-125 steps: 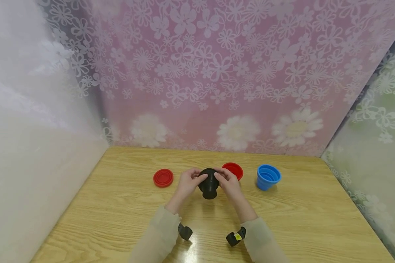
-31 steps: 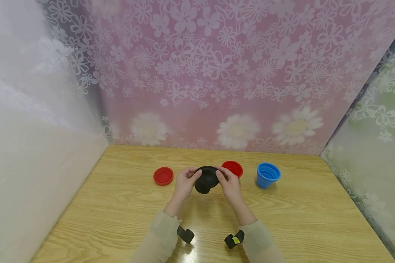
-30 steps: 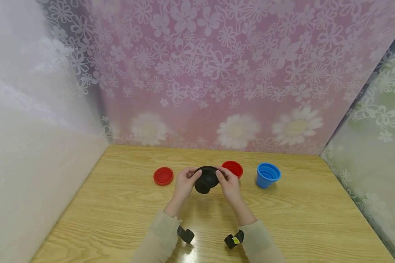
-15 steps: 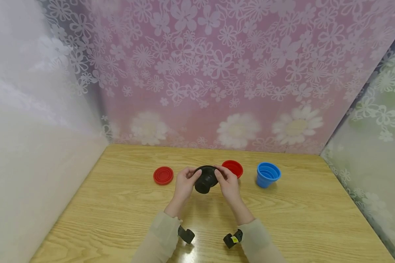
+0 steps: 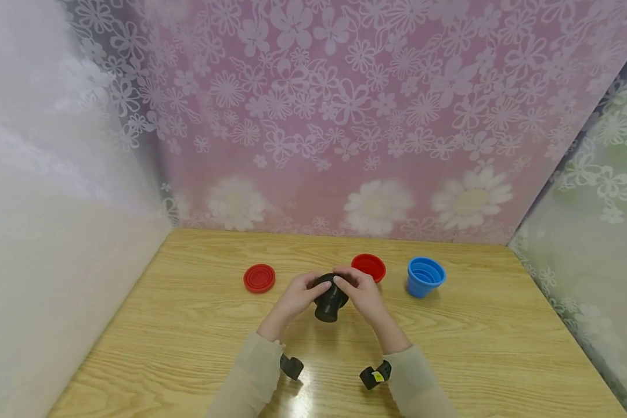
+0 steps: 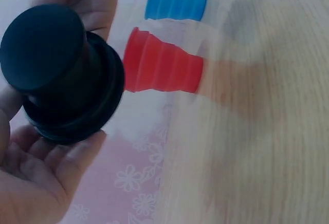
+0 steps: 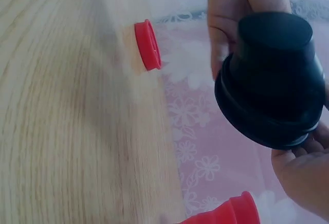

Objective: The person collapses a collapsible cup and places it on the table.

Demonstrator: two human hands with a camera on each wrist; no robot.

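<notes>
Both hands hold a black collapsible cup (image 5: 327,309) between them over the table. Its narrow base points down and toward the person, and its wide end is turned away. My left hand (image 5: 299,295) grips the left side, thumb on the cup's wall. From the right, my right hand (image 5: 364,293) grips it the same way, its thumb close to the other. The left wrist view shows the black cup (image 6: 56,70) with its base extended and a stepped fold near the wide end. Fingers hide much of the rim in the head view.
A red collapsible cup (image 5: 368,266) stands extended just behind the right hand. Farther right is an extended blue collapsible cup (image 5: 424,277). A flattened red collapsible cup (image 5: 259,278) lies left of the hands on the wooden table (image 5: 188,337). Patterned curtains (image 5: 313,133) enclose the back and sides.
The black cup has tipped from pointing lower left to pointing down toward the person, its base standing out longer. Both hands have lowered slightly, thumbs nearer each other. The other cups have not moved.
</notes>
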